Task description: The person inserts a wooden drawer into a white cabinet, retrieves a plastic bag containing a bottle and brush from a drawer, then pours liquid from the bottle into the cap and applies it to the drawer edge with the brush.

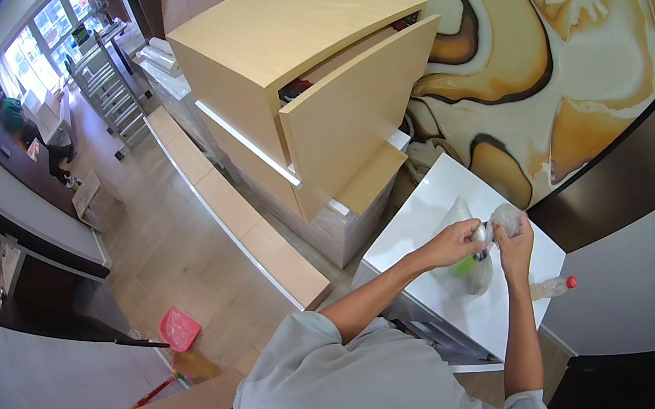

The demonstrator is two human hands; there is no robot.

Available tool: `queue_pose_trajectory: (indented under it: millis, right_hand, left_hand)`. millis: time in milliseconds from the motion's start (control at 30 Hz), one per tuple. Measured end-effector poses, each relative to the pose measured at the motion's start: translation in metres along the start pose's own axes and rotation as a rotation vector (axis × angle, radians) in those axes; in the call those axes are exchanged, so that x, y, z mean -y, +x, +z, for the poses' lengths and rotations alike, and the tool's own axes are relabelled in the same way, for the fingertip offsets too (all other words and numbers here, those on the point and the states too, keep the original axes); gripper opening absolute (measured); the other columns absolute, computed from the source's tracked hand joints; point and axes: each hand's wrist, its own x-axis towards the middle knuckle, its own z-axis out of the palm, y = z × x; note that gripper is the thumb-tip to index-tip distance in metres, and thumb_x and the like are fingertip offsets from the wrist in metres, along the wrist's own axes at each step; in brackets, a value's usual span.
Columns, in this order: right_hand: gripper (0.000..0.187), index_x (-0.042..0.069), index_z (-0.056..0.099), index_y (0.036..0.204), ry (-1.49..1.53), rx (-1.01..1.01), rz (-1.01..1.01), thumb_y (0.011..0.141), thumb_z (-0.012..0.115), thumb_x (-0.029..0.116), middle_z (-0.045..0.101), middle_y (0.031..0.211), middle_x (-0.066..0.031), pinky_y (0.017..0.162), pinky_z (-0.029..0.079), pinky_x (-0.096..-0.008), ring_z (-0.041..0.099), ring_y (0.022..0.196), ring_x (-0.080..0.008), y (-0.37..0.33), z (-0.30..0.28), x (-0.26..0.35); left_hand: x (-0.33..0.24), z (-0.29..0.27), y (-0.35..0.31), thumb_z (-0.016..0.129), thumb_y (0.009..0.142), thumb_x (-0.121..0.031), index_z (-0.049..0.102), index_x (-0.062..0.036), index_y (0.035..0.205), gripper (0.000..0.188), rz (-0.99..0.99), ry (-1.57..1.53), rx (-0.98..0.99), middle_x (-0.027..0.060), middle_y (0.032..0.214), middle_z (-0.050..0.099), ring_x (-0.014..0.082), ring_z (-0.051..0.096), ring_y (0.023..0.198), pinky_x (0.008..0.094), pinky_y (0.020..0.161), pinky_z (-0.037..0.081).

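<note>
Over a white glossy cabinet top [405, 248], both hands are closed on thin clear plastic. My left hand [455, 244] pinches the clear plastic bag [480, 276] near its neck; something bright green shows through the bag's lower part. Between the hands is a small dark and silvery bit that I cannot make out. My right hand [516, 246] grips a crumpled clear plastic wad [506, 218], which looks like the gathered end of the bag. To the right of that hand, a clear bottle with a red cap [552, 287] lies on its side at the cabinet's edge.
Stacked pale wooden cabinets [296, 26], the upper drawer front pulled out, stand ahead. A marbled wall panel [472, 30] rises behind. Leftward are a long low wooden ledge [223, 205], a pink dustpan [180, 328], a stepladder [111, 94] and another person [35, 133] farther off.
</note>
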Motion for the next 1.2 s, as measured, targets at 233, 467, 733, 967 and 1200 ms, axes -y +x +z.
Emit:
queue_pose_trajectory:
  millis: [233,467,733,967,1200]
  right_hand:
    - [0.041,-0.001,0.062,0.132,0.181,0.181,-0.229,0.090,0.067,0.000,0.068,0.120,-0.0143,0.108,0.045,-0.0388,0.058,0.126,-0.0292,0.000,-0.004,0.019]
    - [0.033,0.000,0.075,0.122,-0.039,0.515,-0.325,0.096,0.059,0.013,0.068,0.127,-0.0156,0.113,0.042,-0.0417,0.060,0.125,-0.0336,0.021,-0.039,0.027]
    - [0.049,0.000,0.070,0.125,-0.206,0.505,-0.262,0.077,0.078,-0.006,0.067,0.126,-0.0179,0.098,0.053,-0.0381,0.067,0.112,-0.0338,-0.001,-0.036,0.037]
    - [0.030,0.002,0.066,0.097,-0.263,0.351,-0.362,0.072,0.080,-0.006,0.068,0.127,-0.0166,0.101,0.052,-0.0413,0.066,0.116,-0.0376,0.000,-0.034,0.021]
    - [0.032,0.004,0.056,0.096,-0.011,0.453,-0.212,0.073,0.074,-0.007,0.069,0.133,-0.0181,0.101,0.052,-0.0401,0.067,0.119,-0.0328,0.008,-0.021,0.008]
  left_hand:
    - [-0.021,-0.006,-0.013,0.073,0.101,-0.019,0.071,-0.0016,0.112,0.021,-0.002,-0.145,0.030,-0.0012,0.102,0.067,0.0066,0.060,0.092,0.0272,0.081,0.048]
    - [-0.017,-0.014,-0.006,0.077,0.097,-0.020,0.068,-0.0011,0.114,0.026,0.049,-0.066,0.093,-0.0006,0.101,0.065,0.0090,0.061,0.093,0.0287,0.083,0.049]
    - [-0.004,0.009,0.001,0.081,0.081,-0.013,0.058,-0.0020,0.107,0.036,0.214,0.267,-0.261,0.0131,0.100,0.065,0.0280,0.067,0.091,0.0399,0.085,0.051]
    - [-0.016,0.013,0.002,0.074,0.077,-0.011,0.057,0.0004,0.101,0.031,0.317,0.560,-0.304,0.0212,0.100,0.063,0.0411,0.062,0.101,0.0477,0.088,0.049]
    - [-0.027,-0.003,0.008,0.073,0.076,-0.009,0.062,0.0018,0.103,0.031,0.494,0.458,-0.188,0.0178,0.096,0.060,0.0371,0.061,0.095,0.0457,0.086,0.050]
